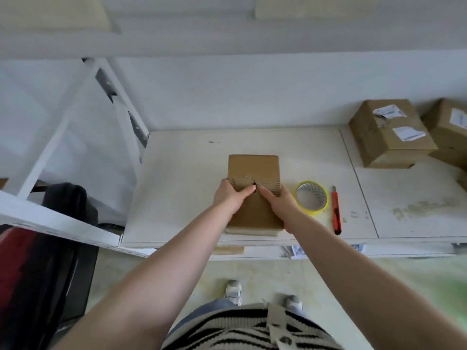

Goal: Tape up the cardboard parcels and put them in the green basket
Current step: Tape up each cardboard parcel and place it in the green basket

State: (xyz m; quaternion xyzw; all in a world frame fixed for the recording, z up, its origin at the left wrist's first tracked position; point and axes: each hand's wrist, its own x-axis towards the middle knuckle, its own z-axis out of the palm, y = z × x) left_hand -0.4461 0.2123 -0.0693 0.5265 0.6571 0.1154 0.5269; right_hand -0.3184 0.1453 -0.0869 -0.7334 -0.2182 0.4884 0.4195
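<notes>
Cardboard parcel [253, 170] is pressed flat on the table [177, 185] by left hand [231, 198] and right hand [279, 202], fingers straight; tape roll [312, 196] just right of right hand.

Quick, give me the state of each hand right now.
Left hand: fingers straight, pressing the tape strip onto the cardboard parcel.
Right hand: fingers straight, pressing the same strip; holding nothing.

Head camera, looking steeply down (wide-angle), close over table [177, 173]
</notes>
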